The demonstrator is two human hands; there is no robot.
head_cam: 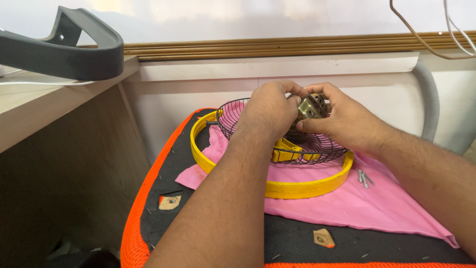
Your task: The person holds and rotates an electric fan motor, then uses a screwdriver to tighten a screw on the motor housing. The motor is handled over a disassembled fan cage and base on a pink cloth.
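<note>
Two hands met over a wire grille, and we took that grille as our landmark for everything else. We held a small brass-coloured motor, blocky with round holes in its faces, just above the grille's middle. Our left hand curled over the motor's left side, fingers bent close around it, knuckles toward the camera. Our right hand gripped the motor from the right, thumb along its lower edge and fingertips hooked over its top. Both hands were closed on the motor; we could not tell whether the motor touched the grille beneath it.

The grille was dark, round and dished like a shallow basket, and it sat tilted inside a yellow ring. A yellow bracket showed through the wires at the grille's near side. The ring circled the grille and lay on a pink cloth that spread out under the grille and toward its right. Right of the grille, on the cloth, lay a few small silver screws, close together. Under the cloth sat a black mat with an orange border, reaching nearer to us than the grille. Far left of the grille, a grey curved plastic part rested on a wooden desk. Behind the grille ran a white wall, with a grey hose at the right.
</note>
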